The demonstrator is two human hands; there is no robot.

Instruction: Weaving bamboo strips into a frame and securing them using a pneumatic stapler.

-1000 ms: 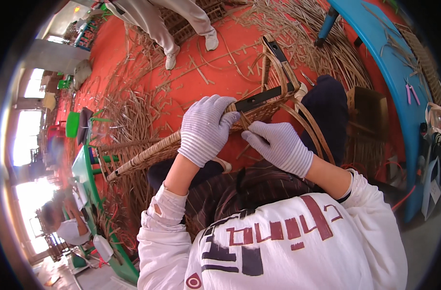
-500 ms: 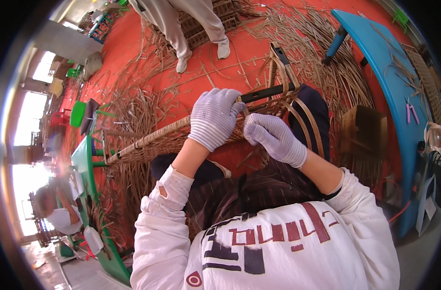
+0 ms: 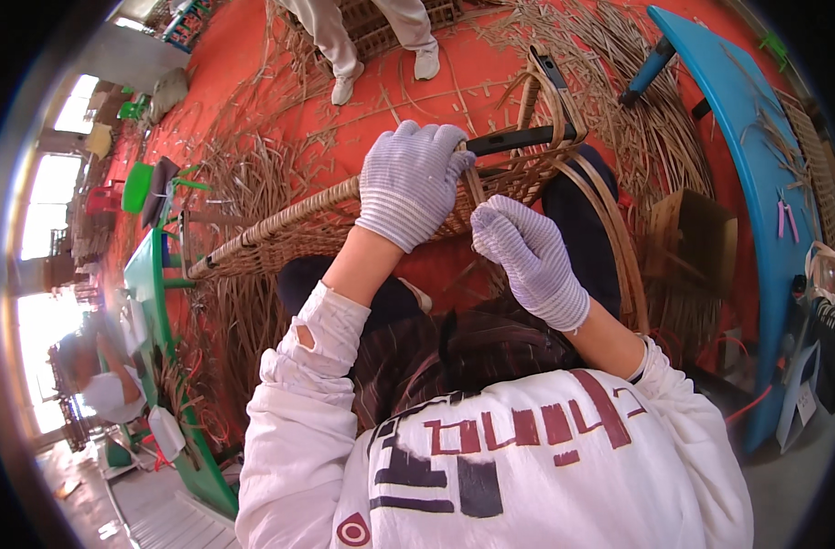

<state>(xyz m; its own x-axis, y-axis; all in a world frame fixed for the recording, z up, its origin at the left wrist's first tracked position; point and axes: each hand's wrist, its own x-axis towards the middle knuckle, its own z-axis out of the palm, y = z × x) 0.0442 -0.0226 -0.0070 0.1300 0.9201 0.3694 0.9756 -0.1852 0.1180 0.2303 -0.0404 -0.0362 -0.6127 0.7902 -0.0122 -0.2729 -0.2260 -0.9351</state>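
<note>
A long woven rattan frame [image 3: 294,218] lies slantwise across my lap, its top rim wrapped in brown strip. Part of that rim is bare black bar [image 3: 518,139], and an upright black end stands at the right. My left hand [image 3: 413,188], in a striped knit glove, is closed over the rim where wrapping meets bare bar. Below and to the right, my gloved right hand [image 3: 527,261] is a fist gripping a flat brown strip [image 3: 473,185] that runs down taut from the rim. Long strips [image 3: 619,240] hang in a loop at the frame's right end.
Loose strips [image 3: 271,183] litter the red floor. A person [image 3: 376,37] in light trousers stands beyond the frame. On the right are a blue table [image 3: 738,119] bearing pink-handled pliers [image 3: 787,218] and a cardboard box [image 3: 692,242]. A green table [image 3: 161,316] stands left, with another person seated behind.
My right hand has moved down and right, away from the rim, drawing out a length of strip. My left hand keeps its hold on the rim. The view has shifted slightly.
</note>
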